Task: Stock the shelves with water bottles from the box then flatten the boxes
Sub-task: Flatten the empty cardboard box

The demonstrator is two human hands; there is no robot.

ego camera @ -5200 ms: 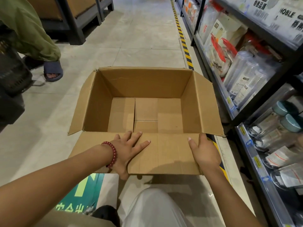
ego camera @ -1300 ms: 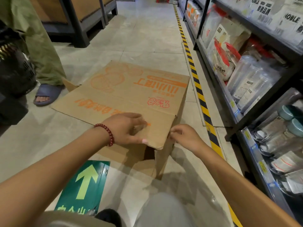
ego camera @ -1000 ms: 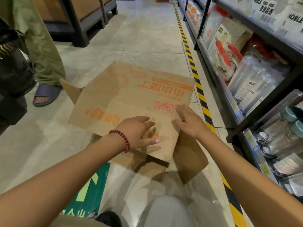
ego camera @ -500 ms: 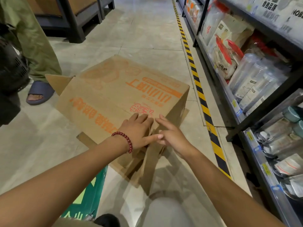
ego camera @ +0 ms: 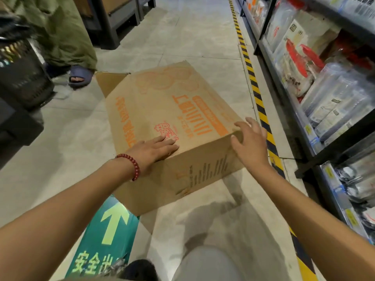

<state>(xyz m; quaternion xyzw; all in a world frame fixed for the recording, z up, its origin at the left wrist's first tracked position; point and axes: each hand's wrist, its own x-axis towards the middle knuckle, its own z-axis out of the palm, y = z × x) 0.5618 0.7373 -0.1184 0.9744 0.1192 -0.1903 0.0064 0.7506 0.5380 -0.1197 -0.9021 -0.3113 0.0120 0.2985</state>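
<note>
Head view: cardboard box (ego camera: 174, 126) mid-frame on tiled floor (ego camera: 192, 33), printed side up, one flap open at upper left. Left hand (ego camera: 154, 151) flat on top near the front edge, fingers straight and together. Right hand (ego camera: 248, 142) at the box's right corner, fingers spread, relaxed. Shelves (ego camera: 316, 142) along right edge.
</note>
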